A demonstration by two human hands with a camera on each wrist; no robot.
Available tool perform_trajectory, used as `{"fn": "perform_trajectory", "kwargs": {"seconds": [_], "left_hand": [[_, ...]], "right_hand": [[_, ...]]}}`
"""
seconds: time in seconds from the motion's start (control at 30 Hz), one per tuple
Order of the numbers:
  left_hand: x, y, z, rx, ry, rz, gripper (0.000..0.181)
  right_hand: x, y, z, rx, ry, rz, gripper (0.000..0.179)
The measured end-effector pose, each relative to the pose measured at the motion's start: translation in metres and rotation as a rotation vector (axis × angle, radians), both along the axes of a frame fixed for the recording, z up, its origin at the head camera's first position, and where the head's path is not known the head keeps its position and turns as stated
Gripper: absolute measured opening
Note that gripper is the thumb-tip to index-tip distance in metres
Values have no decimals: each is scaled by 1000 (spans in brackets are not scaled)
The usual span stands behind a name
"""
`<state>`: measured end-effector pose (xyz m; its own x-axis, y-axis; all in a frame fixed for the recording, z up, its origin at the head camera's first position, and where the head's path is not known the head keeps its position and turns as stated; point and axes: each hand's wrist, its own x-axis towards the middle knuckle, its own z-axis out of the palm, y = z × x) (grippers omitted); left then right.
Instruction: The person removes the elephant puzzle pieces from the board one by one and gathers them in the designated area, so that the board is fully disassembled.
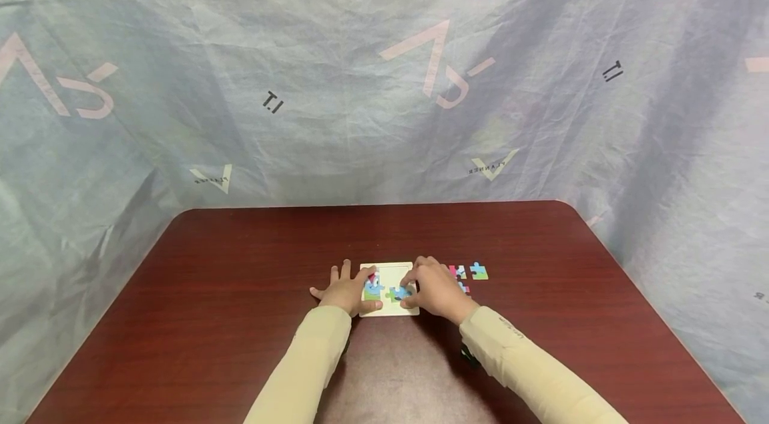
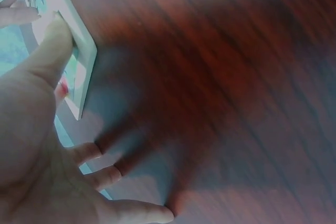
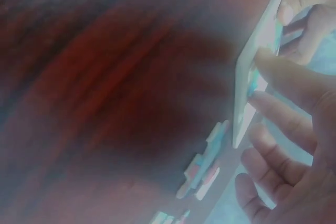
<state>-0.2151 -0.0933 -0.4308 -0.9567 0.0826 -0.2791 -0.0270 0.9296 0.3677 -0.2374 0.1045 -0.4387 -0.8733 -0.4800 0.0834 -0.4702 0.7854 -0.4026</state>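
Note:
A pale jigsaw tray (image 1: 393, 274) lies on the table between both hands. Joined puzzle pieces (image 1: 372, 289) with a blue, green and red picture fill its left side. My left hand (image 1: 342, 294) rests over that side, thumb and index finger on the tray and the other fingers spread on the table. In the head view, my right hand (image 1: 441, 292) pinches a blue and green puzzle piece (image 1: 396, 294) between thumb and index finger, low over the tray's middle. The right wrist view shows its thumb and index fingertips (image 3: 254, 96) at the tray, partly hiding the piece.
Loose puzzle pieces lie right of the tray: a blue and green piece (image 1: 478, 271) and several red, white and blue pieces (image 1: 461, 272), partly behind the right hand. The dark red wooden table (image 1: 252, 264) has a grey printed cloth (image 1: 336, 77) hanging behind it.

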Motion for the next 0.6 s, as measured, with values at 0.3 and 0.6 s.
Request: {"fn": "perform_trajectory", "kwargs": {"seconds": [0.3,0.6], "left_hand": [[-2,-2,-3,8,1,-13,75],[-3,-2,6,33,-19,-35,76]], "right_hand": [[-1,-5,6,36,-4,-13,24],[-1,-11,14,103,-14,-47,24]]}}
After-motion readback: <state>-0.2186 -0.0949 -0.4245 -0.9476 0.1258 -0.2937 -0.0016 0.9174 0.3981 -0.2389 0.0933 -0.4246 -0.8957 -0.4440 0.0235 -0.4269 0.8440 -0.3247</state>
